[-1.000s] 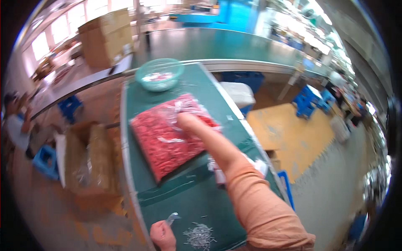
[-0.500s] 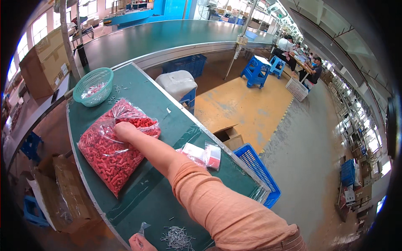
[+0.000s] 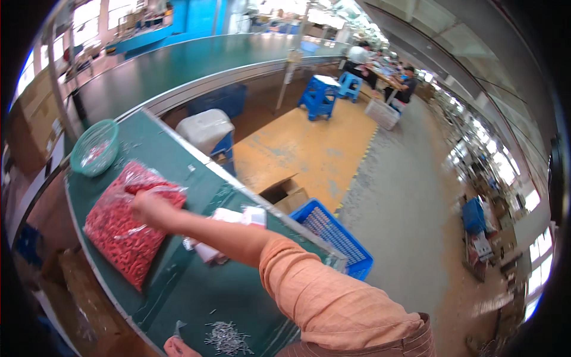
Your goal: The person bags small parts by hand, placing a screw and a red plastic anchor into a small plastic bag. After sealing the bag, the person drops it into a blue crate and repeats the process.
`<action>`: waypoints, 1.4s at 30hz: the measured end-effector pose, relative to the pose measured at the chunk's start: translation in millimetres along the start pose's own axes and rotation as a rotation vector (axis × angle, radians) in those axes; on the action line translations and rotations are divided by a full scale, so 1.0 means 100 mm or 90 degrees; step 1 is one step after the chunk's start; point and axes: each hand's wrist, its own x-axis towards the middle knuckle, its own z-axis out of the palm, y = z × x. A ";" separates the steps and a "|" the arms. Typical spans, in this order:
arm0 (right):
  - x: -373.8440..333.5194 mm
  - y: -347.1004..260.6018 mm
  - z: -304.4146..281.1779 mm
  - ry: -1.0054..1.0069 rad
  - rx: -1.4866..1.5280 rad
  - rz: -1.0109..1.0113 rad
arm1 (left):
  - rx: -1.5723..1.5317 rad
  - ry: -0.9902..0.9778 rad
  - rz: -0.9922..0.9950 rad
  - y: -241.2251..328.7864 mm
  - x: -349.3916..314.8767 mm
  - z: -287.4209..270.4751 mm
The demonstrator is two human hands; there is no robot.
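A large clear plastic bag (image 3: pixel 128 244) full of small red plastic tubes, like wall plugs, lies on the green table. My right hand (image 3: pixel 151 209) is at the upper part of this bag, beside its loose opening. Blur and plastic hide its fingers, so I cannot tell what they hold. Low in the picture, my left hand (image 3: pixel 180 348) is closed, with the tip of a small clear plastic bag (image 3: pixel 179 327) sticking up from it; the rest of that hand is cut off. Just right of it lies a pile of grey metal screws or nails (image 3: pixel 227 338).
A green mesh basket (image 3: pixel 95 149) with small bagged pieces stands at the table's far left corner. White and red packets (image 3: pixel 254 216) lie under and beyond my right forearm. A blue crate (image 3: pixel 336 238) and an open carton (image 3: pixel 284 193) sit past the right edge. People work farther off.
The view has swung right, so everything sits farther left in the picture. My right hand stays at the big bag, a little nearer its outer side. My left hand still grips the small bag.
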 end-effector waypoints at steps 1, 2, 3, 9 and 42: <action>-0.28 0.05 0.02 -0.007 0.024 -0.063 | 0.013 -0.019 -0.002 0.04 0.02 0.02; -0.55 -0.25 -0.02 -0.045 0.017 -0.023 | 0.036 -0.019 -0.018 -0.03 0.04 -0.03; -0.82 -0.26 -0.02 -0.062 0.124 -0.106 | -0.001 -0.026 0.009 -0.14 0.08 -0.02; -2.29 -0.79 -0.45 -0.090 0.297 -0.036 | -0.017 -0.136 -0.051 0.35 0.07 -0.22; -3.14 -1.35 -1.46 -0.190 0.185 0.064 | -0.174 -0.293 -0.006 1.18 -0.92 0.20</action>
